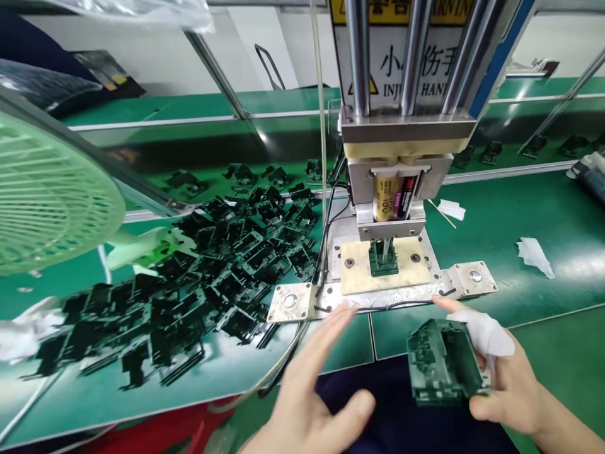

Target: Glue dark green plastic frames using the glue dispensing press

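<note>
The right hand (513, 378) pinches a dark green plastic housing (432, 366) at the near edge of the workbench (501, 217); the left hand (314, 397) is spread, empty. This seems a handling step, calling next for fingers clear of the press head (409, 130).

In the middle of the bench (501, 236), on a base plate (401, 296): the press (409, 131). Under its head, on a fixture plate (357, 277): a seated housing (384, 268). At the base plate's front ends: a left button block (290, 302) and a right button block (474, 277). Left of the press: a heap of housings (246, 255), with a fan (51, 195) at far left. Right of the press: a stick (443, 215) beside a paper scrap (451, 209), another scrap (534, 255) farther right. Behind, along a strip (514, 159): spaced housings (491, 152), both sides of the press. Before the left block: the left hand (312, 397). Before the right block: the right hand (503, 384), with a held housing (442, 362) in it
</note>
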A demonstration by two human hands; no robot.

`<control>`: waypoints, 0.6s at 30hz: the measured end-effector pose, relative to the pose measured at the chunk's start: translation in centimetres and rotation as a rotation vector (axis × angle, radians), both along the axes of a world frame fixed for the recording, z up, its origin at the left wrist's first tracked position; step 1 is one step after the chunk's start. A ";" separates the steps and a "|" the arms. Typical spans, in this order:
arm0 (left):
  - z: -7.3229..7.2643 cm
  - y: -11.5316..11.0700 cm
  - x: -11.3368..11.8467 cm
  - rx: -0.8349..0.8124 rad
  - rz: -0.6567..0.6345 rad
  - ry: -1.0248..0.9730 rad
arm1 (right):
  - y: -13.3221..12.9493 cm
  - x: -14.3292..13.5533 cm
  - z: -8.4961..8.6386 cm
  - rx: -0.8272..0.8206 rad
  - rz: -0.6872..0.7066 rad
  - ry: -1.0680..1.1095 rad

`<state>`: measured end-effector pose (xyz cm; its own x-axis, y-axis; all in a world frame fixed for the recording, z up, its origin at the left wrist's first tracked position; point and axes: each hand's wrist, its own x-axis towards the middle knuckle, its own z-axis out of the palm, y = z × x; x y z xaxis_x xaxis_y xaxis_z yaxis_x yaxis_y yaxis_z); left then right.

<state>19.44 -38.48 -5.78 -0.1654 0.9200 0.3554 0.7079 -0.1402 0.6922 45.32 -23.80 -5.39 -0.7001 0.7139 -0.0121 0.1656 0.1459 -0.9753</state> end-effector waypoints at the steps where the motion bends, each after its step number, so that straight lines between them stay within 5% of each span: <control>1: 0.8 0.3 0.8 -0.048 -0.112 -0.144 | -0.6 -0.9 0.3 -0.048 0.026 0.066; 3: 2.2 1.3 2.3 -0.099 -0.245 -0.380 | -1.4 -2.4 0.7 -0.141 0.084 0.173; 6: 3.5 3.0 3.6 -0.055 -0.263 -0.524 | -1.6 -3.2 1.0 -0.152 0.122 0.232; 11: 3.9 4.3 3.8 -0.025 -0.233 -0.461 | -0.6 -1.5 3.2 0.390 0.114 0.010; 15: 3.5 4.2 3.7 -0.063 -0.301 -0.400 | -0.4 -1.3 5.6 0.406 0.267 -0.333; 18: 3.4 4.1 4.0 -0.057 -0.288 -0.382 | -1.0 -1.6 5.8 0.313 0.310 -0.358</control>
